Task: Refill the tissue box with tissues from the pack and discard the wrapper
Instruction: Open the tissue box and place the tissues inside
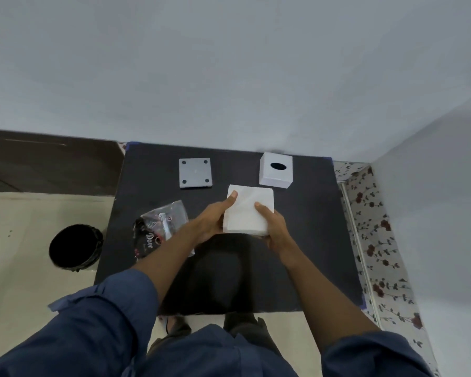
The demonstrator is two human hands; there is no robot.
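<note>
both hands (215, 221) gripping tissue stack (249, 210), tissue box (275, 170) beyond

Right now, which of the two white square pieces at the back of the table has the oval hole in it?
The tissue box cover, at the back right near the wall, has the dark oval slot on top. The flat base plate to its left has only four small corner dots.

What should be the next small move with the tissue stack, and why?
Probably carry the tissue stack toward the tissue box and turn the box over for loading. Both the left hand and the right hand already hold the stack, out of its wrapper. The box stands oval slot up, with its base plate lying apart on the table.
</note>
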